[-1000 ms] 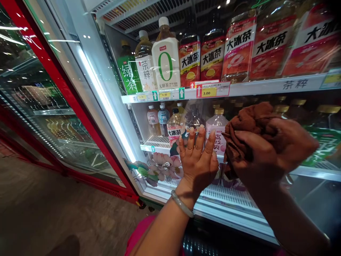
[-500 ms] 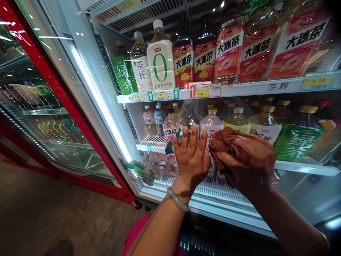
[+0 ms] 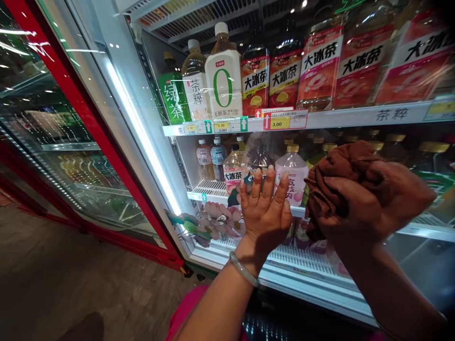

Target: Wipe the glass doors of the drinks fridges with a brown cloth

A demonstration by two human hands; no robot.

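My left hand [image 3: 266, 210] lies flat with its fingers spread against the glass door of a drinks cooler, a pale bracelet on its wrist. To its right, my right hand [image 3: 373, 203] grips a crumpled brown cloth [image 3: 341, 175] in front of the same glass. Behind the glass, a pink-labelled bottle [image 3: 291, 175] stands between the two hands on the middle shelf. A flower decoration [image 3: 218, 220] is left of my left hand, low on the door.
Large tea bottles [image 3: 223, 76] line the upper shelf [image 3: 330, 117], which carries price tags. A bright light strip [image 3: 138, 128] runs down the cooler's left side. Further left is a red-framed cooler [image 3: 117, 175], above the grey floor [image 3: 71, 279].
My right hand has moved right and slightly up with the brown cloth, uncovering more of the pink-labelled bottle. My left hand keeps its place by the flower decoration while the view shifts slightly.
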